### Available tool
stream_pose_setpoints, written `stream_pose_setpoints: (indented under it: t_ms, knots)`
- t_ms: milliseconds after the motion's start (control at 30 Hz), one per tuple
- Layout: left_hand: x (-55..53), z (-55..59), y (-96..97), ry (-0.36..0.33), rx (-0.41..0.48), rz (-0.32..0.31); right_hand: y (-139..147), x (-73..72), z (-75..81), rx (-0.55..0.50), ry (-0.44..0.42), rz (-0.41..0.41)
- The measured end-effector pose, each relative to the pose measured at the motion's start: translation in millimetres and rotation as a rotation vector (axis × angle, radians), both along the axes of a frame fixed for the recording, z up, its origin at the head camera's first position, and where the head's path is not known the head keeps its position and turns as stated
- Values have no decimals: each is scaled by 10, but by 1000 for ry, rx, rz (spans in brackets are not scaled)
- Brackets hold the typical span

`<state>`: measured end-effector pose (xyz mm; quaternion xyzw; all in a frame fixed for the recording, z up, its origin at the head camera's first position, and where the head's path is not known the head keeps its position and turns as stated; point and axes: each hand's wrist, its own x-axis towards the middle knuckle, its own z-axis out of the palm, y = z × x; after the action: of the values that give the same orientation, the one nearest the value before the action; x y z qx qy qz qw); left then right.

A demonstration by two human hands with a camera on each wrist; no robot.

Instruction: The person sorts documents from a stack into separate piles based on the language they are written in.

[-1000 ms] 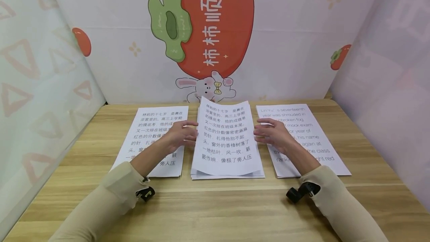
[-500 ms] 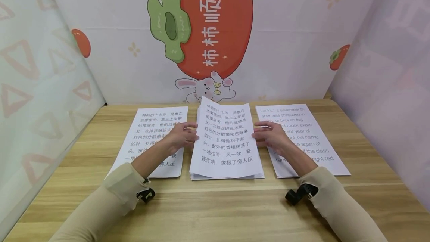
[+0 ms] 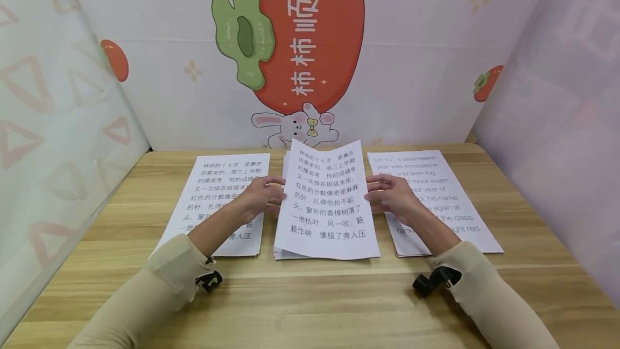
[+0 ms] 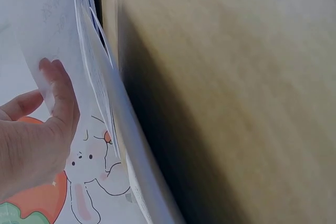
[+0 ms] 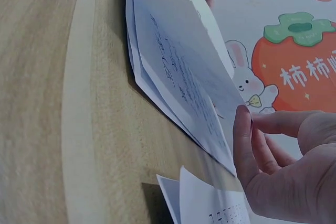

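At right hand (image 5: 299, 177) (wrist view only): sheet's underside (image 5: 178, 56).

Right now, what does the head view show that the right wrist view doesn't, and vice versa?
Head only: beige sleeves and the full printed face of the held sheet. Right wrist only: the palm side of the right hand, thumb and finger pinching the sheet's edge. Both: right hand, left hand, held sheet, wooden table, rabbit print.
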<state>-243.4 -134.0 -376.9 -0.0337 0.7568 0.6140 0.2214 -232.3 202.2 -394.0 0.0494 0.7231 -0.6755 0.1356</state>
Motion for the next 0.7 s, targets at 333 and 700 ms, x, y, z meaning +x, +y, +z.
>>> stream_pose_setpoints:
  t_ms: [333,700]
  knots:
    - [3,13,-13,11,-17,11,-10,22,21,4,0,9]
    - [-34,10,-141,23,-66,64,-107,-3,44,-49,22,37]
